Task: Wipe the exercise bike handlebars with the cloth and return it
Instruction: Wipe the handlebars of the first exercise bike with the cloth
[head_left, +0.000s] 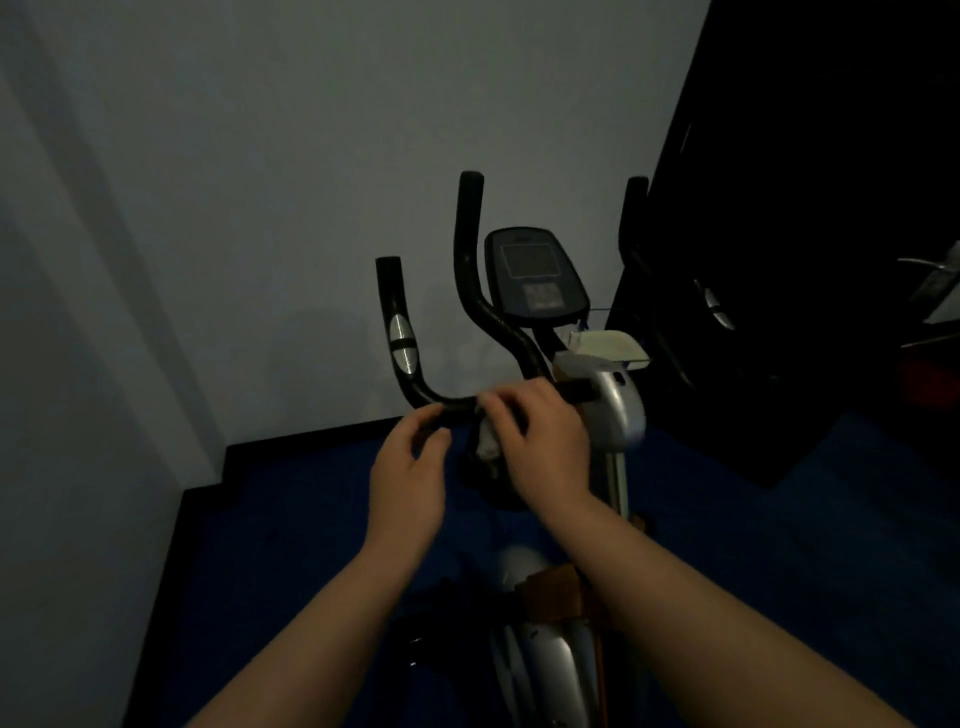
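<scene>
The exercise bike's black handlebars (402, 374) curve up on the left, with a silver pulse sensor on the outer bar. A second bar (470, 249) rises beside the console (535, 273). My right hand (535, 441) presses a grey cloth (485, 441) around the horizontal part of the left bar. The cloth hangs below the bar, mostly hidden by my fingers. My left hand (410, 467) is just left of it, fingers curled near the bar, thumb and fingertips close around it; whether it grips the bar is unclear.
A silver bike frame (618, 410) and post stand right of my hands. A white box-like object (608, 348) lies behind the console. A dark cabinet (805, 234) fills the right side. A grey wall is ahead and left, blue floor (285, 545) below.
</scene>
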